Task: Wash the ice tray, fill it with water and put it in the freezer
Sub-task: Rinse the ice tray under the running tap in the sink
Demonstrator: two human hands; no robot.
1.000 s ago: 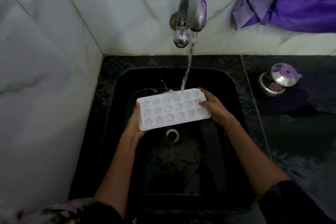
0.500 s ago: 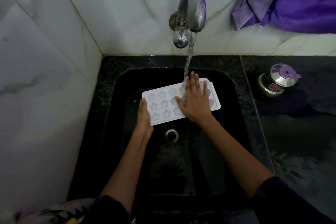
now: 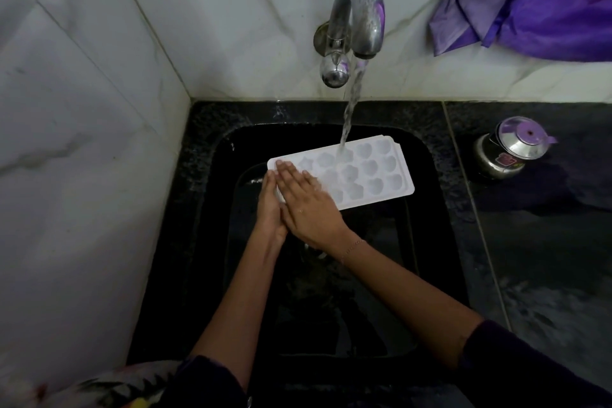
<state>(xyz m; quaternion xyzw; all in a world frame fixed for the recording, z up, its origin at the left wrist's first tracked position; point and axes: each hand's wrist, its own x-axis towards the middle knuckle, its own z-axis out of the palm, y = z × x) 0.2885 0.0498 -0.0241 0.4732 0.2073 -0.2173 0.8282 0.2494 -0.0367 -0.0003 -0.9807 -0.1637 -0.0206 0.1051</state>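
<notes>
Rubbing phase: right hand (image 3: 309, 209) has slid from the tray's (image 3: 374, 172) right half to its left end, flat and open on the moulds. Left hand (image 3: 270, 209) grips that left edge, probably from underneath. Tray sits over the sink (image 3: 437, 209), shifted right under the tap (image 3: 359, 16) stream. Washing, not filling.

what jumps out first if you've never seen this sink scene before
The white ice tray stands out against the black sink, held over the basin under water running from the steel tap on the marble wall. The right hand lies flat on the tray's left end while the left hand grips that edge. A purple cloth fills the top right corner, above a small steel pot on the counter.
</notes>
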